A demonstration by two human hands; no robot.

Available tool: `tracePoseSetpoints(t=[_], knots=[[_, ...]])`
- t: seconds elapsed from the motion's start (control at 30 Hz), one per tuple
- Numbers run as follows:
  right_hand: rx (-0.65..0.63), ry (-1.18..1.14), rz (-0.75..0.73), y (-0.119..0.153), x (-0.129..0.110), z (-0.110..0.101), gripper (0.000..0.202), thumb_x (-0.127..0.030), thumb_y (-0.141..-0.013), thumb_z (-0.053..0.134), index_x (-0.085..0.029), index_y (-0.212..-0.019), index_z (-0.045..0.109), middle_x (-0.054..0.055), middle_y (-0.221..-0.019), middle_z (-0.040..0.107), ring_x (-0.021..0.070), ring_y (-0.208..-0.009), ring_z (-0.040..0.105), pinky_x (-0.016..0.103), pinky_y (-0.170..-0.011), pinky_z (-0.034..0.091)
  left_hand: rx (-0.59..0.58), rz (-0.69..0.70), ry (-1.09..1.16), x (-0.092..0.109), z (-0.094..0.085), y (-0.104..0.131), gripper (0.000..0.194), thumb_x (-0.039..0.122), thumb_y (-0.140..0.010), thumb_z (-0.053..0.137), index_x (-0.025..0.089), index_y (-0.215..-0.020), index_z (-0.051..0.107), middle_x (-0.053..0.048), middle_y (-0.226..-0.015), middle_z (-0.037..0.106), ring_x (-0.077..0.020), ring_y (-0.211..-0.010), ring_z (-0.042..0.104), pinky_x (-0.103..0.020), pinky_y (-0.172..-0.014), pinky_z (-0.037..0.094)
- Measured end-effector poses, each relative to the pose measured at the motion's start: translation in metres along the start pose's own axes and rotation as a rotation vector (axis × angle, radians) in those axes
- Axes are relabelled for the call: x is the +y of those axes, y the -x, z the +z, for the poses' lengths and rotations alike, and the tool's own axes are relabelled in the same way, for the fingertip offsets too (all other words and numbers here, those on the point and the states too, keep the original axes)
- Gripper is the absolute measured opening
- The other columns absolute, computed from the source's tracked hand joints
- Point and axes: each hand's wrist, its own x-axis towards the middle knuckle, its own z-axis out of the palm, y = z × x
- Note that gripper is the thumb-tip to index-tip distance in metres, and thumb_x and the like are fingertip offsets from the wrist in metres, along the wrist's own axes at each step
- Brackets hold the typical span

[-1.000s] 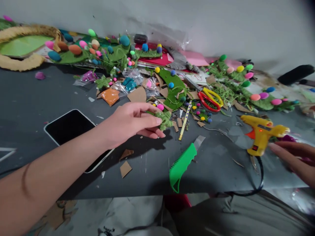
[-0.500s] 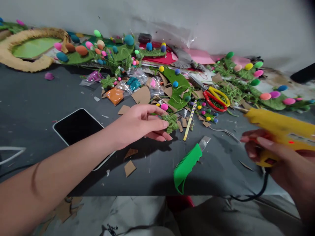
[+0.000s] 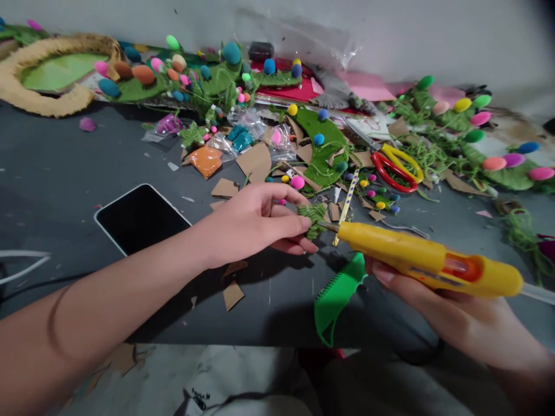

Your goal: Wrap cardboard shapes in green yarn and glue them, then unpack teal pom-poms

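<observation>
Between the thumb and fingers of my left hand (image 3: 264, 222) is a small green yarn-wrapped piece (image 3: 315, 221), held above the grey table (image 3: 277, 300). My right hand (image 3: 437, 315) is wrapped round the handle of a yellow glue gun (image 3: 399, 248), whose metal tip points left and is at the green piece; whether they touch I cannot tell. A small red light shows on the gun's side. Under the gun, a green utility knife (image 3: 338, 300) lies partly covered by the gun and my right hand.
A phone (image 3: 141, 219) lies partly under my left forearm. Scissors (image 3: 396, 167), a patterned strip (image 3: 349, 196), cardboard scraps (image 3: 233, 296) and small bags (image 3: 205, 160) lie beyond my hands. Felt leaves with coloured balls line the wall, beside a tan ring (image 3: 47, 104).
My right hand has brought the glue gun left and its tip now meets the green piece in view. My left hand still holds that piece. The view has shifted slightly.
</observation>
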Motion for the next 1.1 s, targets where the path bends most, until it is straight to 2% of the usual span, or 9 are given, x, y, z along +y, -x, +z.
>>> tracePoseSetpoints(t=[0.2, 0.33, 0.43, 0.53, 0.63, 0.77, 1.1], knots=[[0.000, 0.042, -0.048, -0.004, 0.000, 0.003, 0.003, -0.032, -0.090, 0.066, -0.032, -0.091, 0.069, -0.004, -0.091, 0.077, 0.0174, -0.073, 0.073, 0.023, -0.058, 0.060, 0.010, -0.012, -0.009, 0.001, 0.000, -0.001, 0.024, 0.020, -0.088, 0.073, 0.018, -0.108, 0.061, -0.002, -0.079, 0.078, -0.0216, -0.078, 0.080, -0.028, -0.072, 0.066], [-0.011, 0.111, -0.039, -0.003, 0.000, 0.002, 0.008, -0.033, -0.093, 0.063, -0.030, -0.091, 0.071, -0.002, -0.096, 0.079, 0.0195, -0.079, 0.075, 0.024, -0.061, 0.062, 0.028, -0.021, 0.005, 0.002, 0.001, -0.001, 0.023, 0.018, -0.088, 0.072, 0.018, -0.107, 0.059, -0.001, -0.076, 0.077, -0.0205, -0.076, 0.080, -0.027, -0.070, 0.065], [0.003, 0.204, -0.065, -0.001, 0.005, 0.003, 0.017, -0.038, -0.094, 0.062, -0.030, -0.090, 0.075, -0.002, -0.097, 0.081, 0.0232, -0.085, 0.077, 0.034, -0.081, 0.067, 0.040, -0.018, 0.002, 0.001, 0.001, -0.001, 0.022, 0.018, -0.087, 0.074, 0.018, -0.105, 0.061, -0.001, -0.075, 0.076, -0.0213, -0.075, 0.080, -0.027, -0.069, 0.065], [0.026, 0.273, -0.085, 0.001, 0.011, 0.004, 0.021, -0.044, -0.093, 0.061, -0.034, -0.093, 0.079, -0.004, -0.097, 0.082, 0.0269, -0.088, 0.078, 0.049, -0.097, 0.064, 0.044, -0.008, -0.003, 0.000, 0.000, -0.002, 0.023, 0.020, -0.086, 0.075, 0.019, -0.105, 0.063, 0.000, -0.074, 0.076, -0.0223, -0.076, 0.080, -0.029, -0.069, 0.065], [0.042, 0.287, -0.089, 0.003, 0.014, 0.004, 0.024, -0.047, -0.093, 0.060, -0.034, -0.094, 0.080, -0.002, -0.096, 0.082, 0.0295, -0.089, 0.079, 0.053, -0.095, 0.064, 0.046, -0.006, -0.018, -0.001, 0.000, -0.002, 0.025, 0.022, -0.086, 0.076, 0.019, -0.106, 0.062, 0.000, -0.074, 0.075, -0.0232, -0.077, 0.080, -0.031, -0.071, 0.065], [0.054, 0.278, -0.058, 0.004, 0.014, 0.003, 0.023, -0.047, -0.092, 0.062, -0.033, -0.095, 0.080, 0.000, -0.098, 0.082, 0.0308, -0.095, 0.079, 0.051, -0.091, 0.066, 0.050, -0.013, -0.030, 0.000, 0.000, -0.002, 0.027, 0.021, -0.086, 0.075, 0.018, -0.109, 0.061, -0.001, -0.075, 0.075, -0.0238, -0.078, 0.080, -0.031, -0.072, 0.065], [0.023, 0.255, -0.060, 0.000, 0.008, 0.003, 0.022, -0.043, -0.093, 0.060, -0.031, -0.092, 0.078, 0.002, -0.093, 0.081, 0.0276, -0.084, 0.077, 0.046, -0.084, 0.067, 0.069, -0.012, -0.002, 0.000, 0.000, -0.004, 0.025, 0.018, -0.086, 0.076, 0.017, -0.107, 0.063, -0.001, -0.072, 0.075, -0.0223, -0.076, 0.080, -0.025, -0.067, 0.066]])
